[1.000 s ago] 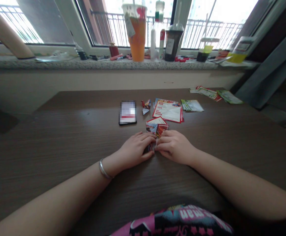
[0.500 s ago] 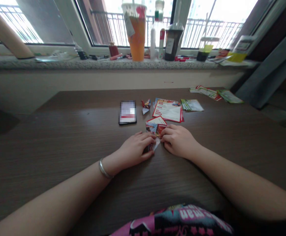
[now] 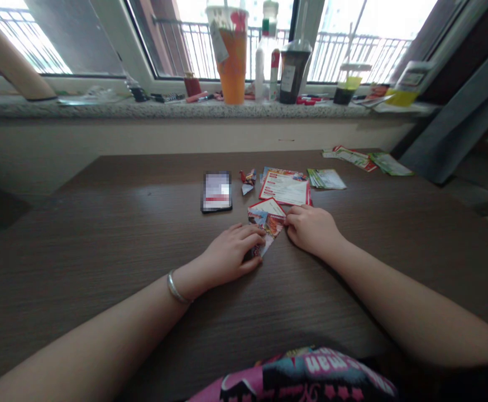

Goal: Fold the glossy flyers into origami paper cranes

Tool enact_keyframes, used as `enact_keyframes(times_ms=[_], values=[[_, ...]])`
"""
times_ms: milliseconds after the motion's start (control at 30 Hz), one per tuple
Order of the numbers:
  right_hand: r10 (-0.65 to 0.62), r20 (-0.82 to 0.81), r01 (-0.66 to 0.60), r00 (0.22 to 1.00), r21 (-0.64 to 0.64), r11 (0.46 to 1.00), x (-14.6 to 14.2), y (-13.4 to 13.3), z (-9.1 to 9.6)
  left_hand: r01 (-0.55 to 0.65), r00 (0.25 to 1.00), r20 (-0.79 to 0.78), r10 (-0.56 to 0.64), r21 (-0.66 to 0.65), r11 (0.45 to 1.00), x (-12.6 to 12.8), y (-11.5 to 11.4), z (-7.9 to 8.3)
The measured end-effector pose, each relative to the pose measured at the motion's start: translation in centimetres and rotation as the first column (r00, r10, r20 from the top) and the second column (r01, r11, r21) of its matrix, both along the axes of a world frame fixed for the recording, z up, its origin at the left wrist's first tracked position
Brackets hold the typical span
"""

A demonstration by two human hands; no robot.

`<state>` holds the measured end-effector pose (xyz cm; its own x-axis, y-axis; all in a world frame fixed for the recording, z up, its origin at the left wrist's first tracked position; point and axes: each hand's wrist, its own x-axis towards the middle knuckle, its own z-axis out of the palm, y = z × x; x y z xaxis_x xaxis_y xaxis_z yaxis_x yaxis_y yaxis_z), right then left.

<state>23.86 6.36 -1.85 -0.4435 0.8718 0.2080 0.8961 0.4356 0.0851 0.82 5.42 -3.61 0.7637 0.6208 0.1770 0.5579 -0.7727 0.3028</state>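
- Change from the earlier frame: the right hand (image 3: pixel 312 230) has drawn back to the right, off the middle of the folded paper (image 3: pixel 267 225), which now shows more fully.
- Left hand (image 3: pixel 228 250): it lies palm down over the paper's lower end, with the fingers curved across it. The hand is narrow and low on the desk. Whether it pinches the paper cannot be told, as the thumb is hidden.
- Right hand: it is loosely open and holds nothing. The fingertips (image 3: pixel 290 221) rest at the paper's right corner.
- Paper: it is a multicoloured red, blue and white sheet lying flat on the desk, tapering to a point by the left hand. Its upper corner sits just below the flyer (image 3: pixel 285 188), almost at its edge.
- Nearby: a small folded piece (image 3: pixel 248 182) sits between the phone (image 3: pixel 216 192) and the flyer. Green slips (image 3: pixel 326 179) lie just right of the flyer.
- Edges: the desk (image 3: pixel 101 251) runs to the wall below the granite sill (image 3: pixel 143 109), well beyond the hands. The person's forearms cross its near edge, and a patterned shirt (image 3: pixel 302 374) shows there. A wide stretch of desk extends left of the phone and right of the right hand.
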Motion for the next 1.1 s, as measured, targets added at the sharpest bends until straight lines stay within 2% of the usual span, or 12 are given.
enact_keyframes(times_ms=[300,667,800,967,1100], values=[[-0.092,0.047,0.092,0.995,0.009,0.996,0.1,0.3,-0.1,0.001,1.0,0.004,-0.001,-0.005,1.0,0.0,0.0,-0.1],[-0.131,0.08,0.126,0.988,0.057,0.99,0.5,0.7,-0.9,-0.053,0.995,-0.081,0.053,-0.004,0.999,-0.2,0.1,-0.5],[-0.146,0.051,0.141,0.988,0.093,0.986,0.7,0.8,-1.1,-0.083,0.994,-0.068,0.083,0.003,0.997,-0.2,-0.1,-0.4],[-0.062,-0.169,0.083,0.984,0.12,0.989,0.2,0.3,-0.9,-0.099,0.994,-0.047,0.1,0.026,0.995,-0.1,-0.4,0.2],[0.118,-0.316,-0.122,0.941,0.007,0.993,0.0,0.3,-1.3,-0.104,0.993,-0.051,0.105,0.026,0.994,-0.1,-0.5,0.4]])
